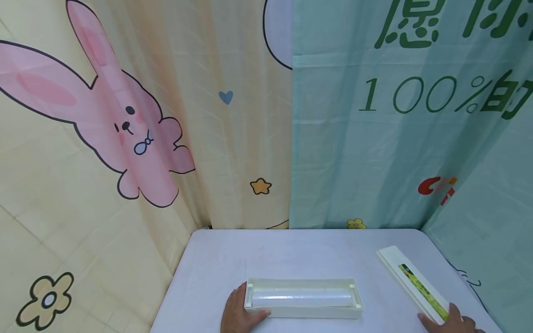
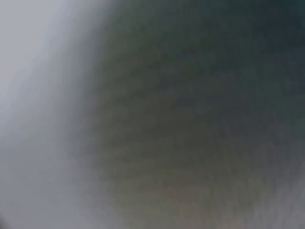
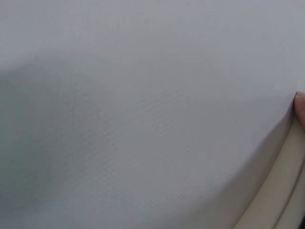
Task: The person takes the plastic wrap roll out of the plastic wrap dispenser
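A long white box (image 1: pixel 312 313), without its cover, lies on the table in the head view. Inside it is a pale, shiny roll (image 1: pixel 301 297) that looks like plastic wrap. My left hand (image 1: pixel 240 311) grips the box's left end, thumb along the front wall. To the right, a long white lid (image 1: pixel 393 259) with a yellow-green label lies slantwise, and my right hand (image 1: pixel 451 322) holds its near end. In the right wrist view, the cream edge of the lid (image 3: pixel 274 195) shows at lower right with a fingertip (image 3: pixel 300 109) on it. The left wrist view is too blurred to read.
A white-covered table (image 1: pixel 233 252) carries both pieces. Behind it hang a cream curtain (image 1: pixel 233 138) with a pink rabbit print and a teal curtain (image 1: pixel 329 152) with green lettering. More teal cloth (image 1: pixel 491 222) borders the table's right side.
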### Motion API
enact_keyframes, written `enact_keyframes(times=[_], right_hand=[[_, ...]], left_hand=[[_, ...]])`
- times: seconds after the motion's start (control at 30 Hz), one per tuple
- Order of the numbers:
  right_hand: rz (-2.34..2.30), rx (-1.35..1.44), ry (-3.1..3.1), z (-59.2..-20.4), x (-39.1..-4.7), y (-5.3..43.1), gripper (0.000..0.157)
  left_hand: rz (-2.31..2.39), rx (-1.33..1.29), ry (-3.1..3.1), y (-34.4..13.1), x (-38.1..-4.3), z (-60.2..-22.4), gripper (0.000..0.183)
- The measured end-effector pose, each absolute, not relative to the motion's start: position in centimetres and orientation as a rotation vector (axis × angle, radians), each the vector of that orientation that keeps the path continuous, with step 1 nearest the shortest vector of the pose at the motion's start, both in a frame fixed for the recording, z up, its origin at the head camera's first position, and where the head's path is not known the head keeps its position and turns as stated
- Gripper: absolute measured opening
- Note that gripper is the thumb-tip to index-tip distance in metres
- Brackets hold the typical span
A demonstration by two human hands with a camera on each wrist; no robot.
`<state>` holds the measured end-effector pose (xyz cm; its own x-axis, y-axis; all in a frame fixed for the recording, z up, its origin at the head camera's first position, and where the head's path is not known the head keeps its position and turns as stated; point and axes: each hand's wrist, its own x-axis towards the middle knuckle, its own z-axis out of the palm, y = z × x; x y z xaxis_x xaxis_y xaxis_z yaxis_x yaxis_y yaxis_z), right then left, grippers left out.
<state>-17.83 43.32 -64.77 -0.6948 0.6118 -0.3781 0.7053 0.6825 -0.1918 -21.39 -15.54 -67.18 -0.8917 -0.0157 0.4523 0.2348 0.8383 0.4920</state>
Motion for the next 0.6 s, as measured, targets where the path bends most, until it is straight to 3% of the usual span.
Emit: enact_keyframes(times=[0.6], right_hand=[[-0.414,0.944,2.835,-60.8,-19.9,39.4,0.136]], left_hand=[[-0.82,-0.263,-2.831,-18.4,-21.0,-64.3,0.121]])
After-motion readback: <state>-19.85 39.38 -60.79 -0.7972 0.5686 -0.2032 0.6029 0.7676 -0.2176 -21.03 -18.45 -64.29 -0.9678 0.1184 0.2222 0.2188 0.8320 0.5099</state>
